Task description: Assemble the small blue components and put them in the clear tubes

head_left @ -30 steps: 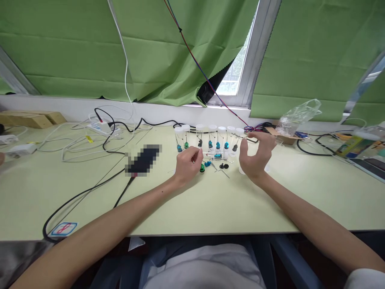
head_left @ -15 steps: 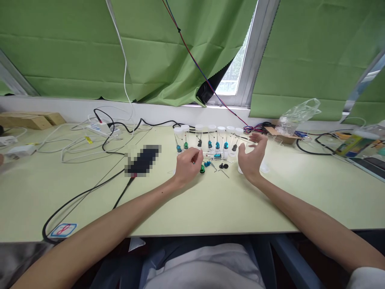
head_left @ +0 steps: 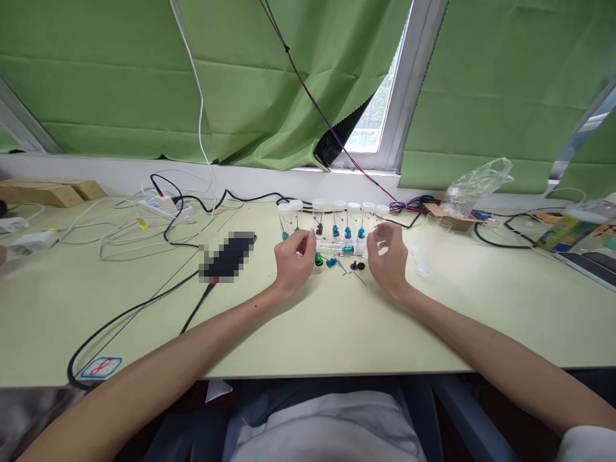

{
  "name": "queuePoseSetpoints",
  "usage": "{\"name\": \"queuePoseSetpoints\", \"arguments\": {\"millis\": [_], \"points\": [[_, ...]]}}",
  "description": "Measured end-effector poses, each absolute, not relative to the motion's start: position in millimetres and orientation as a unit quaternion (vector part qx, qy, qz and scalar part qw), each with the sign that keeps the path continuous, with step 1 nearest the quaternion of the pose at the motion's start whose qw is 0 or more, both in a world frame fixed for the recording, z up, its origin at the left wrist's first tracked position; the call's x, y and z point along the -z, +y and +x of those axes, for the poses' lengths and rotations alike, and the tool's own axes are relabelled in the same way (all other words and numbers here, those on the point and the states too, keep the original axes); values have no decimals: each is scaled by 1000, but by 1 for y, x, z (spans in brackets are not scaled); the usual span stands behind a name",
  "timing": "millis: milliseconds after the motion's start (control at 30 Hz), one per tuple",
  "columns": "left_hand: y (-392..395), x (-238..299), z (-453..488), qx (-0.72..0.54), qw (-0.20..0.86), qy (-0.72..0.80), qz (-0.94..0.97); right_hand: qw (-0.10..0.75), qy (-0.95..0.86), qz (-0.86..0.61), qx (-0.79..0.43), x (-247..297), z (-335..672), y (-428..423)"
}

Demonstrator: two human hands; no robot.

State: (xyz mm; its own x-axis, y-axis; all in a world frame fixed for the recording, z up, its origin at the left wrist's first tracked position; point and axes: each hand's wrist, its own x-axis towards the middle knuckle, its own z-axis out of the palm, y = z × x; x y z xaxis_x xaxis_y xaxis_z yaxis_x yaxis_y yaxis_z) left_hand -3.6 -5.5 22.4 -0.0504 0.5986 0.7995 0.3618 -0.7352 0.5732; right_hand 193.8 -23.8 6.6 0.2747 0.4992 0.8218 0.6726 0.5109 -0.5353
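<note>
cables (head_left: 144, 221) sprawl over the back left of the counter (head_left: 308, 333), with a blurred black thing (head_left: 230, 256) just right of them. left hand (head_left: 293, 260) sits near the counter's middle, thumb and forefinger pinched together at the white end of a lying vial (head_left: 339, 247) with a blue piece inside; whether it grips that end i cannot tell. behind both hands, toward the back edge, a row of vials (head_left: 339, 215), seven by my count, stands upright and capped, each with a small coloured part inside, so that much looks finished. between the hands, loose on the counter, lie a green part (head_left: 318, 259), a blue part (head_left: 331, 262) and a black part (head_left: 356, 265), none of them in a vial. right hand (head_left: 387, 256) hovers at the lying vial's other end, fingers curled and slightly apart, holding nothing i can make out. right of it, two caps (head_left: 423, 269) lie loose. a plastic bag (head_left: 474, 183) sits at the back right.
</note>
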Motion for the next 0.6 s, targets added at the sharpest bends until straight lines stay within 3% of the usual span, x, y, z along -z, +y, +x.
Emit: {"name": "queuePoseSetpoints", "arguments": {"millis": [300,600], "points": [[-18,-33,1,-679,285,311,602,351,-793,-456,201,1,183,-31],[-20,-33,3,-669,347,292,589,289,-819,-452,203,2,184,-32]]}}
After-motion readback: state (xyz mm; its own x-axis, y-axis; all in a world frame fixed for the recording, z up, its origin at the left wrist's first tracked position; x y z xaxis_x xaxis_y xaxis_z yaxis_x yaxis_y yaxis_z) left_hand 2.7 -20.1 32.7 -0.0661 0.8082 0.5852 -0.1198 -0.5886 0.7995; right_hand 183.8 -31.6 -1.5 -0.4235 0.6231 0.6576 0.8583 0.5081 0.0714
